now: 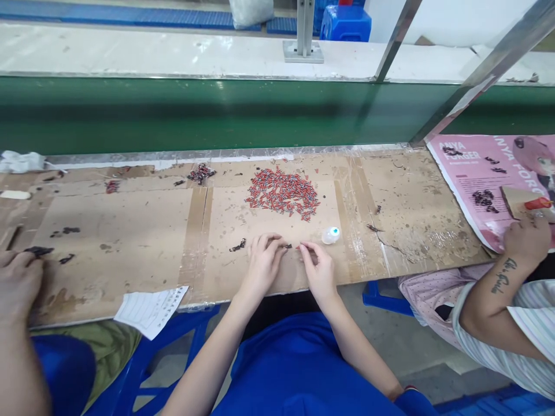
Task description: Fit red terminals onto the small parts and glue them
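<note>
On the cardboard-covered bench, my left hand (265,255) pinches a small dark piece (288,247) at its fingertips. Facing it, my right hand (318,264) is closed on a small red pointed piece (298,248); a narrow gap lies between the two pieces. Beyond both hands spreads a pile of small red and dark metallic parts (281,192). A small white bottle with a blue tip (330,235) stands right of my right hand. Left of my left hand lies a little cluster of dark parts (237,245).
A co-worker's hand (526,240) is at the right by a pink printed sheet (462,179); another person's hand (19,283) rests at the far left. A paper slip (151,309) overhangs the front edge. The green conveyor belt (195,112) runs behind, with metal posts (304,29).
</note>
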Available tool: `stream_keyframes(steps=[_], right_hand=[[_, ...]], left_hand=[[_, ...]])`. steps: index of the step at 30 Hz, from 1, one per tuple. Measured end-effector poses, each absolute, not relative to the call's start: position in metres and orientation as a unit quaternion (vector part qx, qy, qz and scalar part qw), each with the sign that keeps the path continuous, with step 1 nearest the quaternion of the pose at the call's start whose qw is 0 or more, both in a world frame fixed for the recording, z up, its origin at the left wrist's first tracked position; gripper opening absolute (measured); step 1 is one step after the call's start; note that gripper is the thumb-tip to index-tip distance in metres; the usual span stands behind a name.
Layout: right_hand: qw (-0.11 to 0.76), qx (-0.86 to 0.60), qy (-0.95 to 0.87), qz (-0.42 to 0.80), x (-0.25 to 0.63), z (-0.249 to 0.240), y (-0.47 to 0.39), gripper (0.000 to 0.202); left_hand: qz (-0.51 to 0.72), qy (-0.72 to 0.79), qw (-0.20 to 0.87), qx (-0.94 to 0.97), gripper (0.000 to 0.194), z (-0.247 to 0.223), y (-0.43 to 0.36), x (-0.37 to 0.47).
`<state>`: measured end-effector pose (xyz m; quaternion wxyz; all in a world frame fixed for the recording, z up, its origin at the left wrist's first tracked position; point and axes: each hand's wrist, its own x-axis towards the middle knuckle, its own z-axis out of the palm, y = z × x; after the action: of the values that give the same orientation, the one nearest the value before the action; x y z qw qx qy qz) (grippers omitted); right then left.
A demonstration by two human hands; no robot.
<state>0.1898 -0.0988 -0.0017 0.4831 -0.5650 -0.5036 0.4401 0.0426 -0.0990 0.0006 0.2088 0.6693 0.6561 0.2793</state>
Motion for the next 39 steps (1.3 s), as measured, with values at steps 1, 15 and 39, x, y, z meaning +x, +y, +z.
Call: stream_keyframes(steps=[1,15,39], right_hand=[[0.48,-0.567,-0.512,0.431,0.19,-0.002,-0.098,0.025],[0.48,-0.529,-0.466,0.522,0.185,0.008,-0.101,0.022],[0.487,-0.471,-0.47,0.566,0.192,0.019,-0.101,0.016]], left_hand=[[0.282,0.656,0.205,0.669,0.013,0.0,-0.099,0.044],[0.358,0.628,0.302,0.621,0.011,0.024,-0.108,0.043],[0.429,0.595,0.442,0.517,0.015,0.026,-0.113,0.05]])
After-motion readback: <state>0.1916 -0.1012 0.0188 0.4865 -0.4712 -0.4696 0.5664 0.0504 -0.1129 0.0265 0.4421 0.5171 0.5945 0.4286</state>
